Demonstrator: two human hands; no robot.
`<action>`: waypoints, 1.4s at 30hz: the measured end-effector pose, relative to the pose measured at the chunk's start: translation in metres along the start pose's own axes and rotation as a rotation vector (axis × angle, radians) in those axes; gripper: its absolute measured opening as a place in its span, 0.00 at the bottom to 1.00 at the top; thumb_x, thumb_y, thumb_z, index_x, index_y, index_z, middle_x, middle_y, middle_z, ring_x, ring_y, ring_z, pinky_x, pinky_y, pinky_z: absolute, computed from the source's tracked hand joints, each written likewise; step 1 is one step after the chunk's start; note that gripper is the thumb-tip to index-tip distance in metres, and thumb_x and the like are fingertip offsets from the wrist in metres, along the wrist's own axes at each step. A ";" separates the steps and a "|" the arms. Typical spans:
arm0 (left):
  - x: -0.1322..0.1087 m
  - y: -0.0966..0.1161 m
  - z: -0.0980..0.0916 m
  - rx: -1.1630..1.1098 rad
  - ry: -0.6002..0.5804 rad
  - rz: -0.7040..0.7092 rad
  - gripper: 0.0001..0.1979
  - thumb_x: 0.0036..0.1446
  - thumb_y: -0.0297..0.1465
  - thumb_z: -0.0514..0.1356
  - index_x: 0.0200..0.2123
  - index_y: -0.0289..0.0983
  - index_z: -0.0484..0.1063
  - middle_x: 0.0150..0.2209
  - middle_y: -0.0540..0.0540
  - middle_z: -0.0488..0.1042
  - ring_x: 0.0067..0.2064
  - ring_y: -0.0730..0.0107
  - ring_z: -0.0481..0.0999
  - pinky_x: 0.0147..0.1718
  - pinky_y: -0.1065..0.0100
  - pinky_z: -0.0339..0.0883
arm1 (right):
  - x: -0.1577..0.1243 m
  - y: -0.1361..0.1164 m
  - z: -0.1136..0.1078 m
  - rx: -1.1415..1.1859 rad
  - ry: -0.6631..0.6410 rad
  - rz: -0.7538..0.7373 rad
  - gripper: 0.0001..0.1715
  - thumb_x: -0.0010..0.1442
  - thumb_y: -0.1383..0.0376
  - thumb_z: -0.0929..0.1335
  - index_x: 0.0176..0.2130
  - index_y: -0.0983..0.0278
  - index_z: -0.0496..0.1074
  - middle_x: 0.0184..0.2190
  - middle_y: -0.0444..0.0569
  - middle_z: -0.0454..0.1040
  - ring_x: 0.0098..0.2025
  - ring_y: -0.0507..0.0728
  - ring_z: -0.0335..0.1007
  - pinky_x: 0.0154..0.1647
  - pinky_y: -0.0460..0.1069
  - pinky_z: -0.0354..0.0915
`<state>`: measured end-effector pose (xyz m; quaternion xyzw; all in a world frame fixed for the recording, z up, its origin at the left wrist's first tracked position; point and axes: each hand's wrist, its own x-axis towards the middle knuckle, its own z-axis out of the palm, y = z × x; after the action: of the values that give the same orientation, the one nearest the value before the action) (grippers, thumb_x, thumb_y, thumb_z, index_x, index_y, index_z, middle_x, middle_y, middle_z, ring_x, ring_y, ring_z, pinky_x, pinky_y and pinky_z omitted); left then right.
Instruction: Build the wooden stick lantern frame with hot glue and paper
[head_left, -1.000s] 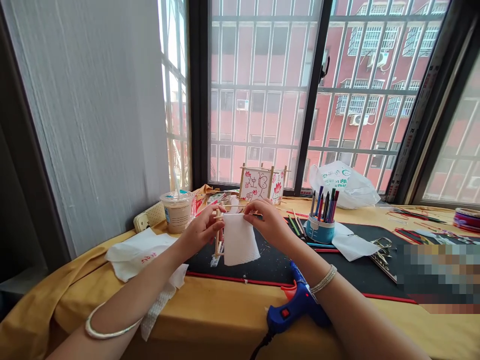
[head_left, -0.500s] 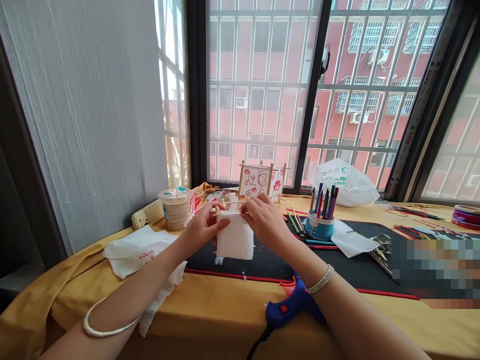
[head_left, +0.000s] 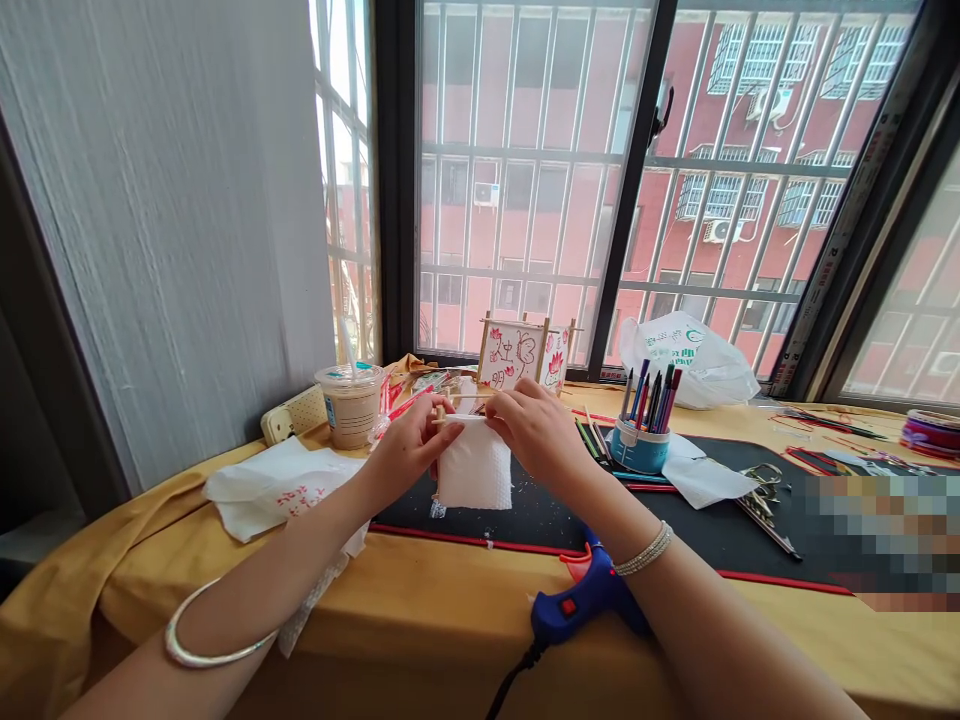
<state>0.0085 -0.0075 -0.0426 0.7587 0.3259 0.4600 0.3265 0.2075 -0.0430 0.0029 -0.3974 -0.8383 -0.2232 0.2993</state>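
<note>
Between my hands a white textured paper sheet (head_left: 475, 470) hangs from a small frame of thin wooden sticks (head_left: 469, 396). My left hand (head_left: 417, 440) is closed on the frame's left corner, thumb against the paper's upper edge. At the upper right corner, my right hand (head_left: 529, 425) pinches the paper and the stick; its fingertips are partly hidden. Below my right forearm lies a blue hot glue gun (head_left: 574, 605) with a red trigger. A finished-looking stick frame (head_left: 517, 352) with red drawings on white panels stands behind my hands.
On the left are an iced drink cup (head_left: 351, 405), a power strip (head_left: 294, 415) and a white paper bag (head_left: 270, 490). To the right, a blue pen holder (head_left: 639, 447) stands on the black mat (head_left: 720, 540), with a plastic bag (head_left: 690, 360) by the window and scissors (head_left: 765, 500) nearby.
The view has shifted slightly. Both hands keep their hold on the paper and the stick frame, with hardly any movement.
</note>
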 end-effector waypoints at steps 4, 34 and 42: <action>0.000 0.001 0.001 0.021 0.050 0.009 0.15 0.64 0.40 0.56 0.46 0.34 0.67 0.30 0.53 0.69 0.23 0.80 0.67 0.19 0.75 0.64 | -0.001 0.004 -0.005 0.038 -0.016 -0.010 0.04 0.60 0.66 0.71 0.38 0.64 0.73 0.36 0.52 0.79 0.44 0.62 0.66 0.40 0.52 0.61; -0.010 -0.007 -0.009 0.192 -0.248 -0.022 0.17 0.59 0.34 0.63 0.50 0.36 0.67 0.39 0.48 0.73 0.33 0.72 0.74 0.32 0.65 0.73 | -0.003 0.013 -0.007 0.230 0.015 0.153 0.05 0.56 0.73 0.71 0.32 0.65 0.73 0.30 0.49 0.74 0.37 0.57 0.67 0.36 0.48 0.58; -0.010 -0.007 -0.007 0.238 -0.286 -0.093 0.15 0.59 0.34 0.62 0.48 0.35 0.68 0.39 0.48 0.73 0.37 0.68 0.75 0.37 0.61 0.73 | -0.004 0.018 -0.001 0.279 0.049 0.164 0.06 0.55 0.74 0.71 0.32 0.64 0.72 0.30 0.48 0.74 0.36 0.56 0.66 0.36 0.48 0.58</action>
<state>-0.0029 -0.0095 -0.0507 0.8337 0.3631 0.2900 0.2982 0.2241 -0.0349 0.0034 -0.4135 -0.8183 -0.0888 0.3891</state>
